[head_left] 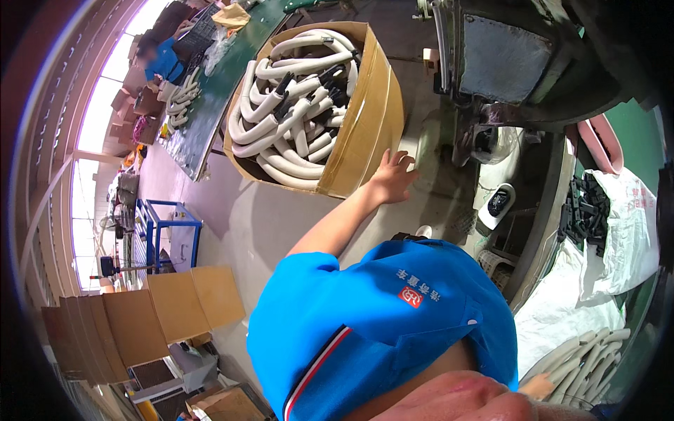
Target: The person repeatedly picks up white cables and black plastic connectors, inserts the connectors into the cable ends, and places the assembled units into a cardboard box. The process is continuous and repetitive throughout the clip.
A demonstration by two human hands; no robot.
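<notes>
Concrete floor; open left hand (393, 177) beside cardboard box (365, 119).

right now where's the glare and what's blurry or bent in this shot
Head view: the windows at the left are blown out white; straight edges bow toward the dark round rim; the hand by the cardboard box is slightly soft; a skin-toned blur at the bottom edge is far out of focus.

Bare floor (281, 217) open below the hand (393, 177), cardboard box (365, 126) wall beside it, machine (505, 63) beyond
</notes>
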